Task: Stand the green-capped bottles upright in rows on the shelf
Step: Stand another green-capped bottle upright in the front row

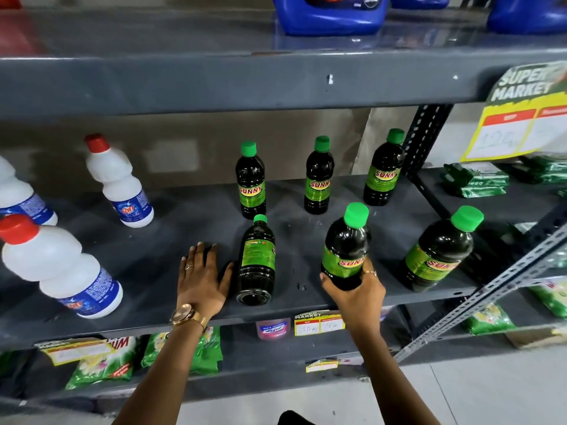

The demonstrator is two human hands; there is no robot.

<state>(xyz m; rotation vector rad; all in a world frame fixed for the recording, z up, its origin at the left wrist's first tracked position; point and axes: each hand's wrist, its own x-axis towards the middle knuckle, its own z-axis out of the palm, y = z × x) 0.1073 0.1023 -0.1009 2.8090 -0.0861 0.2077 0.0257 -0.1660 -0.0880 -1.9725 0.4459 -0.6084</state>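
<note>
Several dark bottles with green caps and green labels stand on the grey shelf. Three stand upright in a back row: left, middle, right. One bottle lies on its side, base toward me. My left hand rests flat on the shelf just left of it, thumb near its side, fingers apart. My right hand grips the lower part of an upright front bottle. Another front bottle stands upright at the right.
White bottles with red caps stand on the shelf's left part. Blue jugs sit on the shelf above. A yellow price sign hangs at the upper right. Green packets fill the neighbouring and lower shelves.
</note>
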